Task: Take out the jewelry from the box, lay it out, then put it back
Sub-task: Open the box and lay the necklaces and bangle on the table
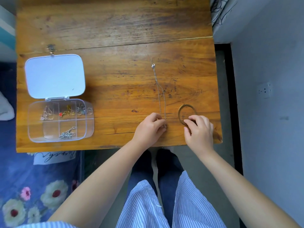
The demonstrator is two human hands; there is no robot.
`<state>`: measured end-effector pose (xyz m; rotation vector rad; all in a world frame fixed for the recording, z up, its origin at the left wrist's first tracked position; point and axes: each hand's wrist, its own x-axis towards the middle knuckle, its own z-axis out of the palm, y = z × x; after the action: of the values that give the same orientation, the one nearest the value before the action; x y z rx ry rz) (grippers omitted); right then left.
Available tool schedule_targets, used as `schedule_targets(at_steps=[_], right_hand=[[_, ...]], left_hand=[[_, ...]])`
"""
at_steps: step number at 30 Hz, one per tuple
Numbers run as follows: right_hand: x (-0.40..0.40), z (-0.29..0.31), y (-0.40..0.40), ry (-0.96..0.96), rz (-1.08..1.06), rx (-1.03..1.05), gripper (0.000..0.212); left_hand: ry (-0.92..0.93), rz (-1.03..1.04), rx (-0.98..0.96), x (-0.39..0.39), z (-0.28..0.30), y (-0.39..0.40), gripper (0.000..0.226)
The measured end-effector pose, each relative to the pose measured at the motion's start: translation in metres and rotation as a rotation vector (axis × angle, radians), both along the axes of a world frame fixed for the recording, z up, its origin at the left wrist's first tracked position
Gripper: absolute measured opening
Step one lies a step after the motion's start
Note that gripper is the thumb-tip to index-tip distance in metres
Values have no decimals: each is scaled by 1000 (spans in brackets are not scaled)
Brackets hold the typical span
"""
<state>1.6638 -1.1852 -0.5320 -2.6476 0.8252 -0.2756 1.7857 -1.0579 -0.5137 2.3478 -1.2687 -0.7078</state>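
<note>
On the table: wooden top (115, 71), pretty scuffed, with everything laid on it
Box: clear plastic organizer (60, 120) at the near-left side, white lid (55, 75) flipped open and lying flat behind it
Box contents: bits of jewelry sit in four of the compartments. Silvery pieces in the back-left one (46, 114), a gold piece with a red charm (67, 111) in the back-middle, small hoops or hooks back-right (83, 110), a silver chain (68, 133) in the front-middle. Too small to say exactly what each is
Necklace: thin silver chain (160, 92) stretched out in a long narrow line on the wood, clasp end at the far end, pendant end by my left hand
Left hand: (150, 127) fingers pinched together on the necklace's near end, right at the little pendant
Bangle: gold ring-shaped bracelet (186, 113) lying flat just right of the necklace
Right hand: (199, 130) fingertips curled down onto the near edge of the bangle, touching it; honestly can't tell if I'm actually gripping it or just resting on it
Writing: a white label (54, 156) under the table edge has some cursive script, can't read it
Floor: blue floral fabric (32, 195) to my left
</note>
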Motion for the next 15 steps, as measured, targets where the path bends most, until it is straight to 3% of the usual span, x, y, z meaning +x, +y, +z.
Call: schedule_targets(at_steps=[7, 10, 15], right_hand=[[66, 16, 46, -104, 141, 24, 20], [111, 23, 89, -160, 233, 69, 26], [174, 45, 177, -183, 424, 159, 22]], left_hand=[[-114, 172, -82, 46, 20, 67, 19], [-197, 315, -126, 81, 32, 118, 31], [-329, 531, -129, 133, 41, 217, 25]])
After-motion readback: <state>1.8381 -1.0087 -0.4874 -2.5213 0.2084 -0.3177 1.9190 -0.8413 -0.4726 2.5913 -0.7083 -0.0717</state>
